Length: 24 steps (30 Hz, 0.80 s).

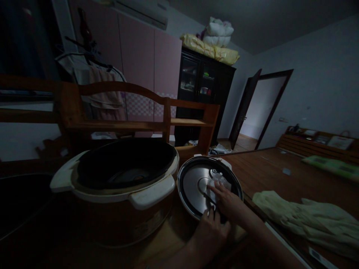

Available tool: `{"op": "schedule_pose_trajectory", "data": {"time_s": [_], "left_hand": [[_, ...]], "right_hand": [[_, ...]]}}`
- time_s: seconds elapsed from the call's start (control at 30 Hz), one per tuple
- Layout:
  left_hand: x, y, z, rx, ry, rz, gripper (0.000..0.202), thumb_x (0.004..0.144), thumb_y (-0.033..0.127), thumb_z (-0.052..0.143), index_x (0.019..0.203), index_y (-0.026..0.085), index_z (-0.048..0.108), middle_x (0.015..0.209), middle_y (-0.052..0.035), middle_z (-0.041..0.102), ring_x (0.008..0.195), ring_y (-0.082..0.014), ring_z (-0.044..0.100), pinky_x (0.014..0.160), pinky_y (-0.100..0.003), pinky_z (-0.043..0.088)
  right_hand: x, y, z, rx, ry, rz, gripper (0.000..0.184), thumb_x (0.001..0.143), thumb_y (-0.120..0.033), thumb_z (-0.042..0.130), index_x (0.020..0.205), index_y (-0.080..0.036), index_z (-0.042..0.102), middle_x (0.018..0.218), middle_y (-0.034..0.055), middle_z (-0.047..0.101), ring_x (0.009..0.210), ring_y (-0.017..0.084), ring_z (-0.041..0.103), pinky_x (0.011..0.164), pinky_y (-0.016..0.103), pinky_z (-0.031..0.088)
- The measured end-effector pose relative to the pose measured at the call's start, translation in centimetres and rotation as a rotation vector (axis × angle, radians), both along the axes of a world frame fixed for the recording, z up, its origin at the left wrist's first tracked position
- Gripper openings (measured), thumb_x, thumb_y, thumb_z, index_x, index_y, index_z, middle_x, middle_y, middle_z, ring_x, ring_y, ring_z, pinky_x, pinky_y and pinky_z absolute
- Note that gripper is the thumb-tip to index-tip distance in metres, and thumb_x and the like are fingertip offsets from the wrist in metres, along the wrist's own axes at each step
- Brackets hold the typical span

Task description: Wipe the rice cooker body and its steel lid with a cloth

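Observation:
A round rice cooker lid (191,186) with a shiny metal inner face and a dark seal ring lies tilted toward me, right of the cooker. My right hand (226,198) presses a crumpled white tissue (223,181) against that metal face, fingers stretched over it. At the lid's lower edge, my left hand (211,228) grips it with bent fingers; part of its hold is hidden in shadow. Beside them stands the large rice cooker (153,192), uncovered, with white handles and a dark interior.
A dark pot-like vessel (25,201) sits at the far left. Behind the cooker rises a wooden shelf headboard (120,125). To the right are a wooden surface (260,164), a pale cloth (305,216) and a small white device (319,257).

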State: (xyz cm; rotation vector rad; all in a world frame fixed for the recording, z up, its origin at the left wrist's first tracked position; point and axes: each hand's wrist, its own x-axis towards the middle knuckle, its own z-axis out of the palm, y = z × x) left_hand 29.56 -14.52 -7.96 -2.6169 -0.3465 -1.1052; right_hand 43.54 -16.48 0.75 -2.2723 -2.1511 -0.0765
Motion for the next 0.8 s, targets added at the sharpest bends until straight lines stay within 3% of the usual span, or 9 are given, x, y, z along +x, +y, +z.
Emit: {"op": "schedule_pose_trajectory", "data": {"time_s": [0.23,0.4,0.63,0.8], "left_hand": [[-0.2,-0.2,0.0,-0.015,0.043,-0.002,0.022,0.093,0.026,0.053,0.114,0.021,0.057,0.097,-0.0116,0.07,0.091,-0.0271,0.068,0.08,-0.04,0.054],[-0.2,-0.2,0.1,-0.003,0.036,-0.011,0.018,0.094,0.024,0.051,0.111,0.021,0.057,0.096,-0.012,0.07,0.09,-0.0278,0.068,0.076,-0.039,0.055],[0.0,-0.2,-0.4,-0.005,0.001,0.009,0.018,0.092,0.027,0.055,0.109,0.022,0.057,0.094,-0.0109,0.07,0.086,-0.027,0.068,0.075,-0.038,0.055],[-0.2,-0.3,-0.4,0.001,0.033,-0.011,0.022,0.093,0.026,0.053,0.114,0.021,0.056,0.097,-0.0112,0.07,0.089,-0.0275,0.068,0.078,-0.04,0.055]], "right_hand": [[0.0,0.0,-0.2,0.009,-0.042,-0.01,0.074,0.08,-0.004,0.049,0.152,-0.019,0.039,0.155,0.0262,0.036,0.137,0.043,0.045,0.102,0.054,0.048],[0.0,-0.1,-0.4,0.033,-0.066,-0.019,0.075,0.081,-0.004,0.049,0.153,-0.023,0.038,0.154,0.0251,0.037,0.131,0.041,0.052,0.096,0.05,0.053],[0.2,-0.1,-0.9,0.055,-0.071,-0.014,0.064,0.082,-0.005,0.047,0.145,-0.015,0.047,0.154,0.0235,0.038,0.137,0.036,0.047,0.105,0.047,0.048],[0.7,0.0,-1.5,0.055,-0.059,0.025,0.063,0.082,-0.004,0.043,0.144,-0.007,0.046,0.155,0.024,0.036,0.146,0.035,0.033,0.114,0.048,0.038]]}}
